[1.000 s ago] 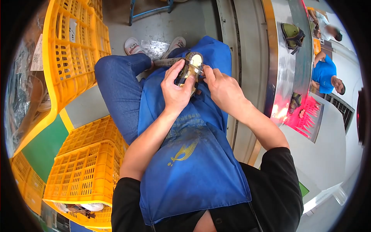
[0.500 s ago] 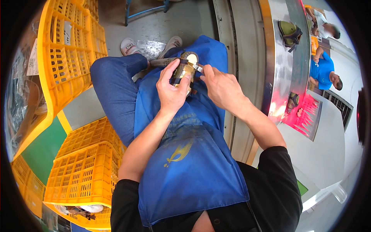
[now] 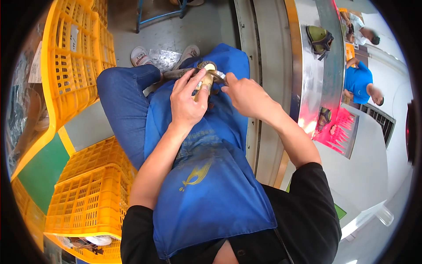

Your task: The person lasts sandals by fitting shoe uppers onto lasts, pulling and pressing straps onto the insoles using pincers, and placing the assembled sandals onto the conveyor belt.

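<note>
While the left hand [image 3: 187,104] grips a shoe [image 3: 210,67], the right hand [image 3: 250,97] holds a tool [image 3: 218,75] at its edge. Work there looks unfinished.

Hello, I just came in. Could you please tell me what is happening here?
A seated person in a blue apron holds what looks like a small shoe over the lap with the left hand. The right hand grips a metal tool, its end right at the shoe; the exact kind of tool is unclear. A green shoe lies on the metal bench at the right, and yellow crates stand at the left. Two other people are beyond the bench.
</note>
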The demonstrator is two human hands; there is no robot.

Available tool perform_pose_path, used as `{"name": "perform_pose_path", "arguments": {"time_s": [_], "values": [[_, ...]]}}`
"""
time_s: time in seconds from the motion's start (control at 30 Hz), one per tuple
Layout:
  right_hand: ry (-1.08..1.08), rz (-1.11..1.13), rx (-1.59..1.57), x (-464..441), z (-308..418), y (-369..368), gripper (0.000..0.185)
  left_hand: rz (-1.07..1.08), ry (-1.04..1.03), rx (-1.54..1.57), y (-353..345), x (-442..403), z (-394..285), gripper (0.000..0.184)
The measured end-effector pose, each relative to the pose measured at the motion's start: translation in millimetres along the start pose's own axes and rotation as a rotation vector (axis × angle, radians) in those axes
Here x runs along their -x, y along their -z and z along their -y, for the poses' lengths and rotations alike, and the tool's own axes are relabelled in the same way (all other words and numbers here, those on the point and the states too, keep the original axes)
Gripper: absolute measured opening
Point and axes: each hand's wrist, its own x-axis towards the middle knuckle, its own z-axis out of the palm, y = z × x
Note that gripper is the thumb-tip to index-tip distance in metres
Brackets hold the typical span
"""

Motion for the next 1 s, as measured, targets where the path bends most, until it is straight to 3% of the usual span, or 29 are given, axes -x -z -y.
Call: {"name": "perform_pose_path", "arguments": {"time_s": [0.07,0.1,0.13,0.2,0.23,0.3,0.33,0.43,0.47,0.53,0.57,0.6,0.63,0.73,0.77,0.83,0.97,1.0], "values": [[-0.106,-0.024,-0.475,2,-12,-1,0.025,-0.001,-0.012,-0.008,1,0,1,0.039],[-0.176,-0.008,-0.704,10,-1,17,0.05,0.018,-0.023,-0.021,1,2,3,0.039],[-0.168,-0.004,-0.694,11,4,17,0.05,0.002,-0.071,-0.015,1,1,4,0.035],[0.094,-0.447,-0.535,10,13,12,0.068,-0.003,-0.017,0.048,1,1,5,0.036],[0.109,-0.517,-0.567,7,17,6,0.071,0.003,0.035,0.112,2,2,4,0.038],[0.202,-0.634,-0.309,-6,19,-18,0.071,-0.016,0.071,0.187,-2,5,6,0.042],[0.127,-0.459,-0.146,-8,21,-26,0.073,-0.036,0.107,0.263,-4,7,9,0.046],[0.164,-0.424,-0.334,-14,11,-33,0.073,-0.011,0.027,0.26,-8,10,19,0.05],[0.223,-0.627,-0.514,-16,7,-33,0.067,-0.032,-0.006,0.268,-9,11,21,0.048],[-0.12,-0.455,-1.017,-4,5,-23,0.055,0.004,0.023,0.27,-12,17,19,0.053],[-0.049,-0.472,-1.248,-4,-6,-28,0.043,0.006,0.032,0.264,-15,17,20,0.056],[-0.227,-0.382,-1.41,2,-9,-17,0.033,0.031,-0.007,0.174,-15,18,16,0.065],[-0.239,-0.372,-1.582,9,-6,-7,0.029,0.06,-0.018,0.12,-8,16,4,0.073],[-0.241,-0.175,-1.629,17,-21,-14,0.031,0.161,0.311,0.275,9,-2,-19,0.1],[-0.254,-0.144,-1.556,21,-21,-21,0.03,0.187,0.236,0.168,10,-7,-12,0.102],[-0.172,-0.106,-1.595,26,-18,-30,0.029,0.26,0.117,-0.234,13,-15,-17,0.089],[-0.125,-0.049,-1.458,30,-18,-32,0.027,0.093,-0.147,-0.215,4,-34,8,0.039],[-0.11,-0.029,-1.427,30,-18,-31,0.027,0.127,-0.11,-0.127,3,-39,11,0.036]]}}
